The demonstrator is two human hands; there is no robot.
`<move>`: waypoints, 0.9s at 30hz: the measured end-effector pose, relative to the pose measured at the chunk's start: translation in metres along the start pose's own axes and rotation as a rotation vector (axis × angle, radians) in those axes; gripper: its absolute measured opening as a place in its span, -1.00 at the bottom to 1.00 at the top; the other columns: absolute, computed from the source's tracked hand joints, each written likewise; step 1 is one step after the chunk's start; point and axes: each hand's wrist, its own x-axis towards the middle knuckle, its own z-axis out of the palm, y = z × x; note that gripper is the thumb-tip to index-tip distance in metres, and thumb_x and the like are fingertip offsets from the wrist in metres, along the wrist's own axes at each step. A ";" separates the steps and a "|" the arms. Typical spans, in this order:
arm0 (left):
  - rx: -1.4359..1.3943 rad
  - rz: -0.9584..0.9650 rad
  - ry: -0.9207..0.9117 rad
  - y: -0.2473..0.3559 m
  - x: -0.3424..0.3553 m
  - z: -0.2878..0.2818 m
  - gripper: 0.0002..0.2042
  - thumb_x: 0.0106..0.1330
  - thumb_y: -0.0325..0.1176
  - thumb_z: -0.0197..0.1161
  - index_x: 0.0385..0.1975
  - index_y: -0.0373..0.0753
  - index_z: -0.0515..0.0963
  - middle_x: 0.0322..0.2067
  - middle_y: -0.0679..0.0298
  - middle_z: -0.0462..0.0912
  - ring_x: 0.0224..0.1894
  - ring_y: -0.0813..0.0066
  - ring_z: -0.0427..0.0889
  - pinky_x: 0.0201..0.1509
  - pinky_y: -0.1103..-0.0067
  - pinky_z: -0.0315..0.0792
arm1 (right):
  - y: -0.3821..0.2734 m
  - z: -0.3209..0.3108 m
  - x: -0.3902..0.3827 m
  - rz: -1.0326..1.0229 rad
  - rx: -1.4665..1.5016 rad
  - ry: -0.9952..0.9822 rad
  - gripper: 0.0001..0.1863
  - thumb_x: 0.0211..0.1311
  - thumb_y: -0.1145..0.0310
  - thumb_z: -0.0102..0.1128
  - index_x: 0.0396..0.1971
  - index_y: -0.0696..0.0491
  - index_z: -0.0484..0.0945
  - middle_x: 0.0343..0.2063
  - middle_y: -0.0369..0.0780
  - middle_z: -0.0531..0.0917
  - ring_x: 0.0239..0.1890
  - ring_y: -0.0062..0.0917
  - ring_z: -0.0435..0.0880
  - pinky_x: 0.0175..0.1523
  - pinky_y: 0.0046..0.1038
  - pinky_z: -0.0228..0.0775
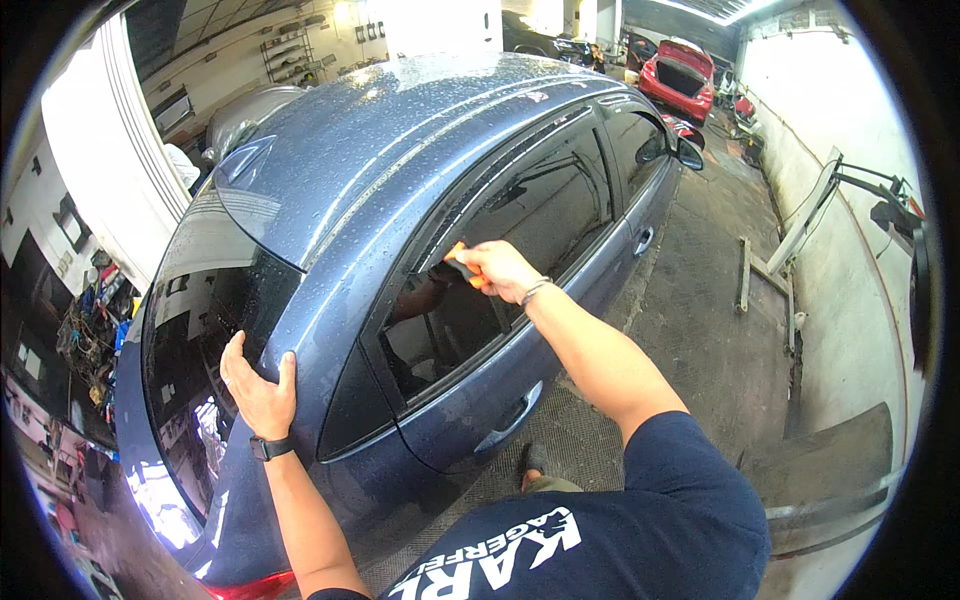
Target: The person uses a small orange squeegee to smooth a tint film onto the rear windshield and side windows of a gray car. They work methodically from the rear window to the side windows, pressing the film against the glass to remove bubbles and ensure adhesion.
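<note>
**One hand braced on the pillar, the other at the window's upper corner**

We stand beside the rear of a blue car (pixel 348 262), its roof beaded with water. Our left hand (pixel 262 395) lies on the rear pillar, between the dark rear windscreen (pixel 205 300) and the side glass. Its fingers are laid out along the bodywork with the thumb held well away from them, and they grip nothing. We judge that this broad contact is there to prop our weight, since we seem to be leaning over the bodywork.

Our right hand (pixel 500 268) has its fingers wrapped around an orange tool (pixel 457 251) with a dark middle part. The tool is at the upper rear corner of the rear door window (pixel 540 205), close to the tail end of the dark trim strip (pixel 500 163) above the glass. We cannot tell whether its tip touches the strip, the glass or neither. The compact grip probably suits fine control in that narrow corner.

The right forearm reaches across the side glass, above the door handle (pixel 510 416). That spacing seems sensible: the supporting palm is apart from the tool, and the corner shows between our two hands.
</note>
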 end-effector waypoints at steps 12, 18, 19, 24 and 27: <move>0.011 -0.008 -0.004 0.001 0.001 -0.003 -0.25 0.23 -0.18 0.52 0.40 -0.31 0.38 0.32 -0.05 0.48 0.41 -0.08 0.38 0.54 0.16 0.22 | 0.002 -0.002 0.011 -0.095 -0.069 -0.071 -0.72 0.41 0.16 0.41 -0.33 0.09 0.70 -0.54 -0.38 0.54 -0.55 -0.67 0.47 -0.49 -0.56 0.30; 0.009 -0.002 -0.006 0.004 0.003 -0.001 -0.22 0.20 -0.21 0.53 0.41 -0.32 0.36 0.32 -0.04 0.48 0.44 -0.08 0.35 0.55 0.16 0.21 | 0.023 0.011 -0.002 -0.173 -0.119 -0.115 -0.71 0.39 0.21 0.42 -0.33 0.18 0.74 -0.52 -0.34 0.60 -0.50 -0.65 0.54 -0.41 -0.50 0.43; 0.008 -0.001 -0.011 0.005 0.001 -0.001 -0.22 0.19 -0.21 0.53 0.41 -0.32 0.36 0.32 -0.04 0.48 0.44 -0.08 0.35 0.54 0.16 0.21 | 0.016 0.016 0.000 -0.193 -0.139 -0.112 -0.71 0.39 0.21 0.42 -0.33 0.18 0.74 -0.52 -0.34 0.60 -0.49 -0.65 0.54 -0.40 -0.50 0.44; 0.018 -0.010 -0.019 0.004 0.001 -0.002 -0.22 0.19 -0.21 0.53 0.40 -0.31 0.37 0.32 -0.04 0.48 0.44 -0.07 0.35 0.54 0.16 0.22 | 0.021 0.021 -0.007 -0.196 -0.179 -0.125 -0.70 0.38 0.21 0.42 -0.32 0.19 0.75 -0.49 -0.30 0.65 -0.47 -0.66 0.56 -0.37 -0.50 0.45; 0.025 0.005 -0.007 0.002 0.002 0.001 -0.23 0.19 -0.21 0.54 0.40 -0.31 0.37 0.32 -0.03 0.49 0.44 -0.07 0.36 0.53 0.16 0.23 | 0.031 0.020 -0.012 -0.173 -0.212 -0.117 -0.70 0.38 0.22 0.41 -0.33 0.20 0.75 -0.50 -0.30 0.66 -0.48 -0.65 0.58 -0.39 -0.50 0.43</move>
